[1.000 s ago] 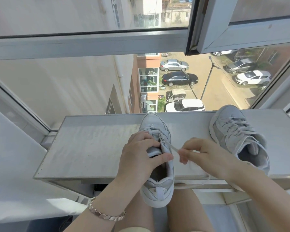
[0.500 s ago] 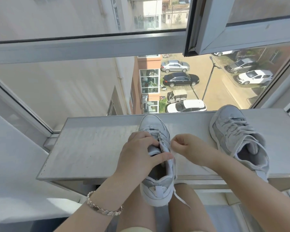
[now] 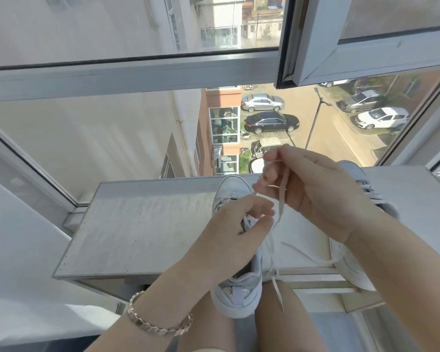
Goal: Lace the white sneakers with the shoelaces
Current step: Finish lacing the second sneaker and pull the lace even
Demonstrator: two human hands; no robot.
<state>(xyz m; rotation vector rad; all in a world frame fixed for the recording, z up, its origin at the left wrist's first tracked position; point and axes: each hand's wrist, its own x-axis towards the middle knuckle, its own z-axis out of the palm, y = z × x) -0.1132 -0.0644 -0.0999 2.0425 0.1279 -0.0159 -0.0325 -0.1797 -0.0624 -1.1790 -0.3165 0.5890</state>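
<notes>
A grey sill (image 3: pixel 137 224) crossed the centre of the frame beneath a window frame (image 3: pixel 137 77), with an open sash (image 3: pixel 366 54) at upper right; parked cars (image 3: pixel 271 121) stood in a sunlit yard far below. One sneaker (image 3: pixel 235 189) sat at centre, toe toward the glass and heel overhanging the sill's near edge above the person's legs (image 3: pixel 287 326). The left hand (image 3: pixel 229 235), a bracelet (image 3: pixel 158 323) at its wrist, curled its fingers onto the sneaker's upper. The right hand (image 3: pixel 313 189), raised above the toe, pinched the lace (image 3: pixel 281 199), whose loose end dangled past the heel. A second sneaker (image 3: pixel 351 270) lay at right, largely hidden by the right forearm.
</notes>
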